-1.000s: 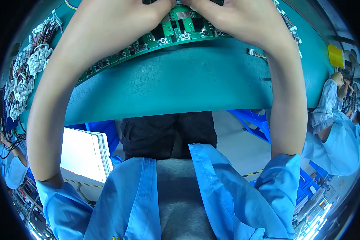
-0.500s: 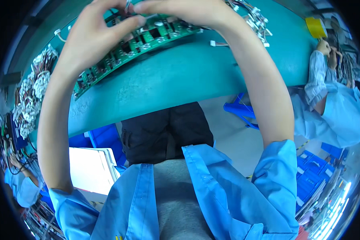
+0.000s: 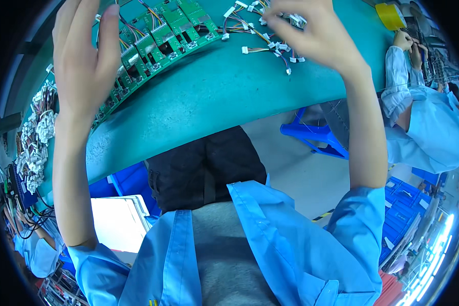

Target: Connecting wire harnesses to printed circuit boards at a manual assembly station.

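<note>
A long green circuit board panel (image 3: pixel 193 14) lies on the teal tabletop, made of several joined sections. Thin coloured wires (image 3: pixel 132 29) rise from its left and middle sections. My left hand (image 3: pixel 81 66) is over the panel's left end, fingers stretched and thumb apart; the upper edge cuts off some fingertips. To the right of the panel, my right hand (image 3: pixel 316 38) hovers with thumb and fingers apart, slightly blurred, over a loose spread of short wire cables (image 3: pixel 270 42) with white connectors. Whether its fingertips touch a cable I cannot tell.
Bundled cables with white connectors (image 3: pixel 35 137) hang at the table's left edge. A yellow tape roll (image 3: pixel 391 16) is at the far right, near a co-worker's hands (image 3: pixel 405 41). Below the table are a blue stool (image 3: pixel 316 133) and white papers (image 3: pixel 118 222).
My hands were together over the panel and have parted. The right one has moved right to the loose cables; the left has shifted left and its thumb has lifted. More of the panel shows.
</note>
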`<state>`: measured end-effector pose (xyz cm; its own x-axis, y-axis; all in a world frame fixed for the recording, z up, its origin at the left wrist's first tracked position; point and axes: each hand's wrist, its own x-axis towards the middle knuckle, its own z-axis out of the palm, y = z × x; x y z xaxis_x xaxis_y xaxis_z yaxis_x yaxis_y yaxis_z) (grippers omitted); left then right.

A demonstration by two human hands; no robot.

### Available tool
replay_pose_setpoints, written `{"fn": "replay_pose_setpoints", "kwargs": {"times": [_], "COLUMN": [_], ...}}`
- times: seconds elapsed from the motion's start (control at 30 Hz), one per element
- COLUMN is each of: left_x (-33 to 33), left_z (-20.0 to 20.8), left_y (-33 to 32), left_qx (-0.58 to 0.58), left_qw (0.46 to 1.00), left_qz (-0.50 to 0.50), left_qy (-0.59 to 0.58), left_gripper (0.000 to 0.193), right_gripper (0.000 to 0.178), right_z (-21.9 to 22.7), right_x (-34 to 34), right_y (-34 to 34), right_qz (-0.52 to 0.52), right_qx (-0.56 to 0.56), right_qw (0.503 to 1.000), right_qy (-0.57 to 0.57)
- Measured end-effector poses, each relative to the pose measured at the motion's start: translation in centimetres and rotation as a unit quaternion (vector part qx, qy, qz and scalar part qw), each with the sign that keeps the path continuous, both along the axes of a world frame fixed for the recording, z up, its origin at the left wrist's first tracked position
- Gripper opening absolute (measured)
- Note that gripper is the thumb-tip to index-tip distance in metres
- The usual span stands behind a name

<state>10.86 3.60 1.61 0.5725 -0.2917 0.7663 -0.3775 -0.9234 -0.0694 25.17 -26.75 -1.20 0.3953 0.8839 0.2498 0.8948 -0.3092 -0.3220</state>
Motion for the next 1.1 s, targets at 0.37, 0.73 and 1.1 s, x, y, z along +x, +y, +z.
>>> {"fn": "replay_pose_setpoints", "kwargs": {"times": [0.37,0.73,1.1], "left_x": [-2.7,-3.8,-1.8], "left_z": [-1.7,0.0,0.9], "left_y": [-2.8,-7.1,-5.7], "left_qx": [0.184,-0.215,-0.546], "left_qw": [0.949,0.925,0.722], "left_qz": [0.083,-0.107,-0.089], "left_qy": [0.240,0.294,0.415], "left_gripper": [0.042,0.036,0.034], "right_gripper": [0.009,0.008,0.009], "right_z": [0.5,3.2,-1.6], "right_x": [-3.8,-6.1,-3.0], "right_y": [-0.1,2.4,6.0], "right_qz": [-0.065,-0.133,-0.024], "right_qx": [-0.081,0.224,0.297], "right_qw": [0.963,0.930,0.946], "right_qy": [-0.249,0.260,0.129]}}
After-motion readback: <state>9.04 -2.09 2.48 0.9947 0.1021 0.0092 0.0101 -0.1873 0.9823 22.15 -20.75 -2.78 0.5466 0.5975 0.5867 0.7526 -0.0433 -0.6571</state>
